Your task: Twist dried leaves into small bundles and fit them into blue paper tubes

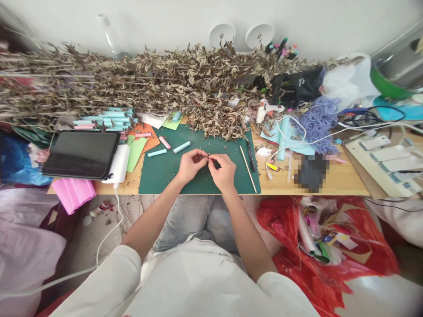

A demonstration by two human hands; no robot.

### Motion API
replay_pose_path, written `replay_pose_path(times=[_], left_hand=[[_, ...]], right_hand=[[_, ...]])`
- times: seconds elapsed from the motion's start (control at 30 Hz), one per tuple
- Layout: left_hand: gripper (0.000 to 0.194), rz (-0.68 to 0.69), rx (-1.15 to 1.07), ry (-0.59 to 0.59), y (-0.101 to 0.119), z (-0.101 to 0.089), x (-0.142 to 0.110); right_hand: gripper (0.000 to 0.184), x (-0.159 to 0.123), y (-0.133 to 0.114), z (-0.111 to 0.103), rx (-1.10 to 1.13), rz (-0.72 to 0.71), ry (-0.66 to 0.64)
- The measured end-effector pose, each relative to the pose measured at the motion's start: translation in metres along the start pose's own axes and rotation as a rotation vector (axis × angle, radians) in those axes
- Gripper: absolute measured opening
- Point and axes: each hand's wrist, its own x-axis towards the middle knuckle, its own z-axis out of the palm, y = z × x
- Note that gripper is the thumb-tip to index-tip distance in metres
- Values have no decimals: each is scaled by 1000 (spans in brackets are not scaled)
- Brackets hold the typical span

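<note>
Over the green cutting mat [158, 176], my left hand [191, 167] and my right hand [224, 171] meet fingertip to fingertip. Both pinch a tiny dark brown bit that looks like dried leaf, mostly hidden by the fingers. Beside my left hand lie a blue paper tube [181, 147], a second blue tube [157, 152] and a pink tube [165, 142]. Right of my right hand are a thin wooden stick [247, 169] and a black pen [250, 155]. Dried leaves [221, 121] are heaped at the mat's back edge, and crumbs dot the mat.
Long dried stalks [99, 83] line the back of the table. At left are a tablet [81, 154], a white power bank [118, 164] and stacked paper tubes [105, 119]. A glue gun [268, 110], purple yarn [320, 121] and a power strip [386, 160] occupy the right. Red bags [280, 220] lie below.
</note>
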Motion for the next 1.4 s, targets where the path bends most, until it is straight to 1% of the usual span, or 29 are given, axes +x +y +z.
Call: replay_pose_path(times=[0.47, 0.67, 0.9, 1.03, 1.13, 1.27, 1.4], left_hand=[[16, 12, 100, 22, -3, 3, -2], [17, 22, 105, 29, -3, 3, -1], [16, 20, 115, 33, -1, 4, -2], [12, 33, 156, 45, 1, 5, -5], [13, 41, 120, 50, 2, 5, -5], [21, 21, 32, 71, -1, 2, -1], [25, 21, -1, 77, -1, 0, 0]], right_hand=[[11, -4, 1, 4, -59, 2, 2], [11, -4, 3, 6, -72, 16, 14], [11, -5, 5, 7, -124, -20, 33], [11, -3, 6, 6, -143, 11, 77], [11, -2, 7, 5, -145, -10, 88], [14, -1, 5, 3, -150, -15, 88], [13, 0, 3, 1, -97, -21, 68]])
